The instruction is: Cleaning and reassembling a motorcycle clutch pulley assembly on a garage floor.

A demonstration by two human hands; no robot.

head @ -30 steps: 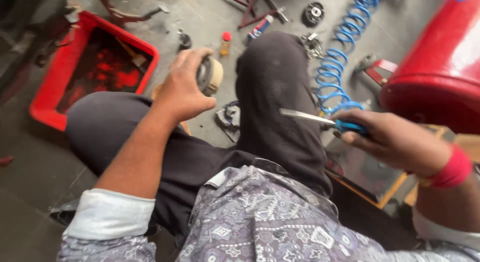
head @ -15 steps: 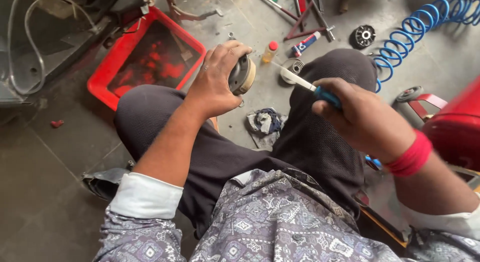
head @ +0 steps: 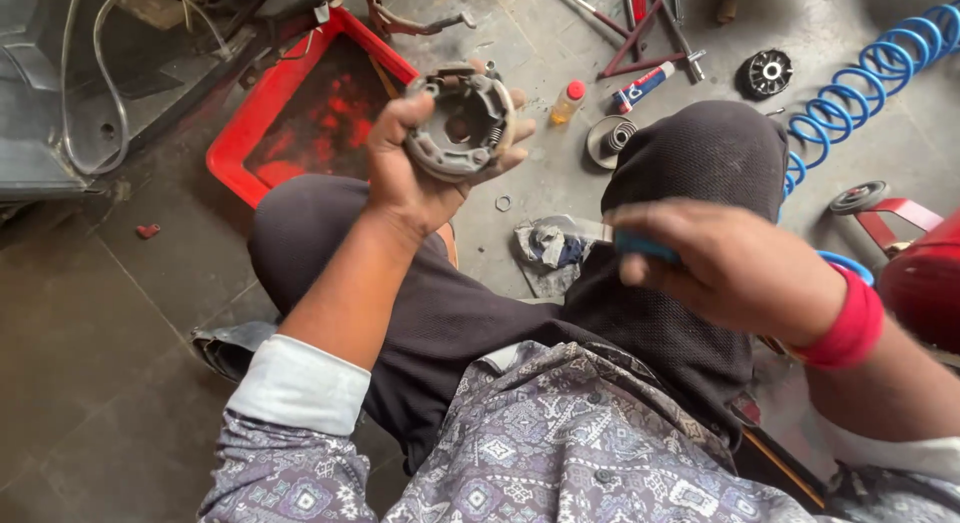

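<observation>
Right, I'm holding the left hand [head: 415, 168] up over the left knee, fingers wrapping round a round grey clutch-shoe assy [head: 462, 123], thumb on its left edge, fingertips showing past its right rim. Its open face w/ the springs is tilting toward me. It's sitting in the air, just right of the red tray [head: 235, 163] on the floor, not touching it.

I'm keeping the right hand [head: 725, 268] low over the right knee, blurred, fingers curling tight on a blue-handled tool [head: 645, 246]; only a bit of handle is peeking out left of the knuckles, tip hidden, can't tell what kind. A red wristband [head: 850, 323] is sitting on that wrist.

On the floor far of the knees I'm seeing a small bottle w/ red cap [head: 567, 101], a coiled spring part [head: 612, 138], a tube [head: 643, 86], a black round part [head: 768, 73] and a blue coiled hose [head: 870, 93] far right. A rag [head: 550, 251] is lying btwn the knees, a small nut [head: 503, 202] just far of it.
</observation>
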